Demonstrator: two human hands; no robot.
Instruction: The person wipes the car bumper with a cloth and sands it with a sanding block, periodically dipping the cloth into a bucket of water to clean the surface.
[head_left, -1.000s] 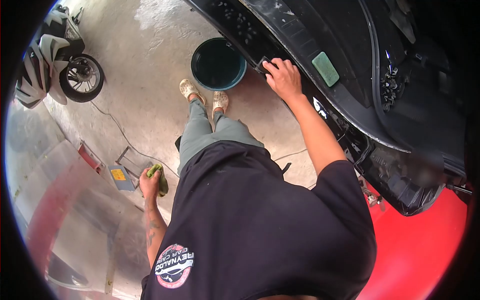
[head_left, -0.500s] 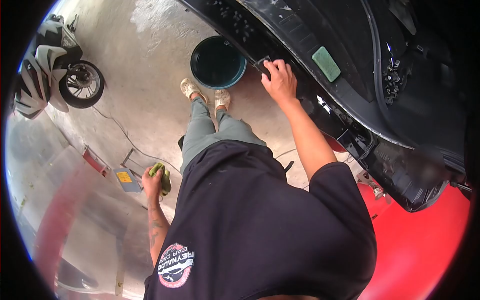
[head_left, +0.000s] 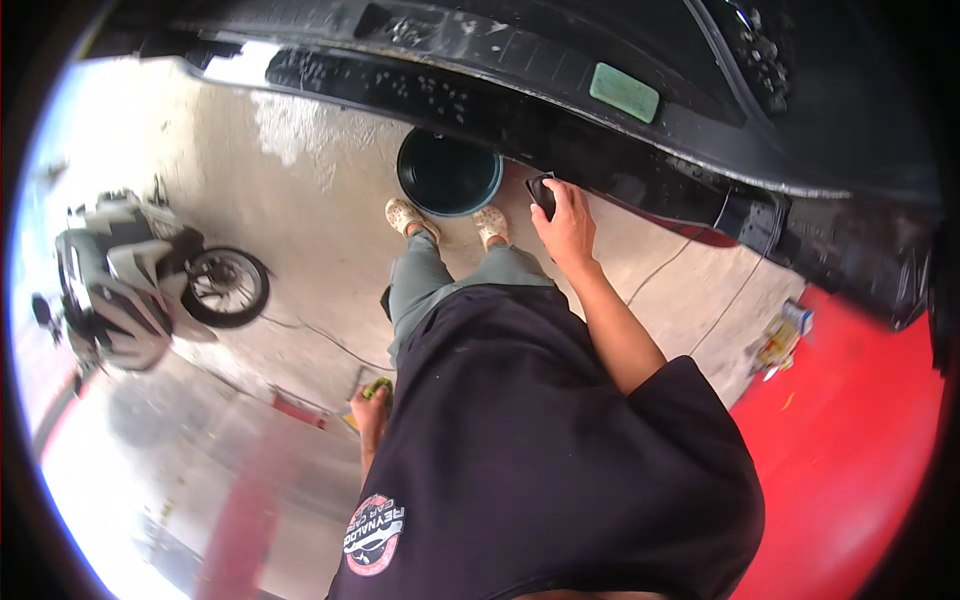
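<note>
My right hand (head_left: 566,226) is closed on a small dark block (head_left: 541,194), just off the lower edge of the glossy black car panel (head_left: 560,150). What kind of block it is, I cannot make out. Low at my left side, my left hand (head_left: 369,409) grips a crumpled yellow-green cloth (head_left: 378,388), partly hidden by the fingers. A green rectangular block, like a sponge (head_left: 624,92), lies on the black ledge above the panel.
By my feet stands a dark round tub (head_left: 450,175), partly under the panel. A motorcycle (head_left: 150,280) is parked at the left. Thin cables (head_left: 330,345) run over the concrete floor (head_left: 300,220). Small items (head_left: 782,338) lie beside a red surface (head_left: 850,430) at the right.
The view has turned, so the panel now runs more level across the top. My right hand with the dark block has come off the panel. My left hand still holds the cloth.
</note>
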